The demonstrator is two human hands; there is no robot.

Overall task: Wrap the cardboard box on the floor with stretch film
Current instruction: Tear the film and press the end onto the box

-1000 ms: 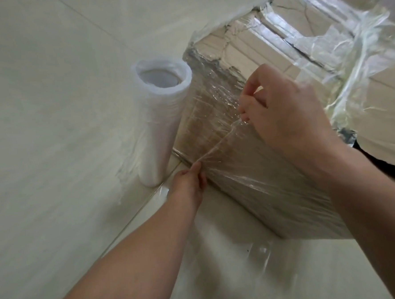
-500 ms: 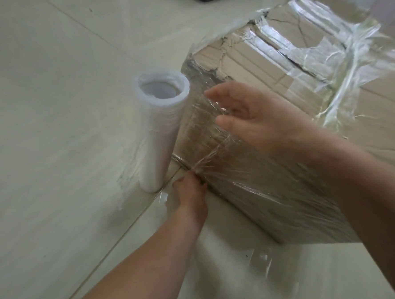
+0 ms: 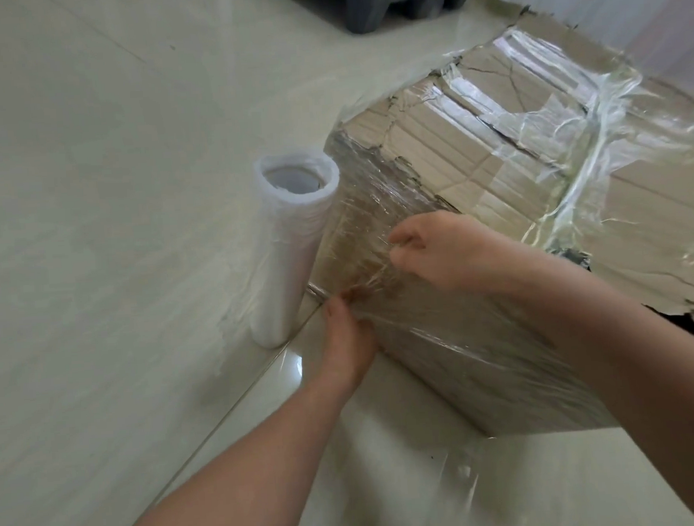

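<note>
left hand [image 3: 348, 336] pinches stretch film [image 3: 376, 236] at the low corner of cardboard box [image 3: 495, 196] on the floor [image 3: 89, 197]; right hand [image 3: 450, 252] pinches it just above; roll [image 3: 291, 246] upright beside that corner; risk: uneven pull tears film ragged or tugs roll over

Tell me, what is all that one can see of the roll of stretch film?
The roll of stretch film is a tall, milky-white cylinder standing upright on the pale floor. Its open top shows a hollow core, grey inside. It stands just left of the near corner of the cardboard box; a sheet of film runs from it onto the box. Neither the left hand nor the right hand touches it.
</note>
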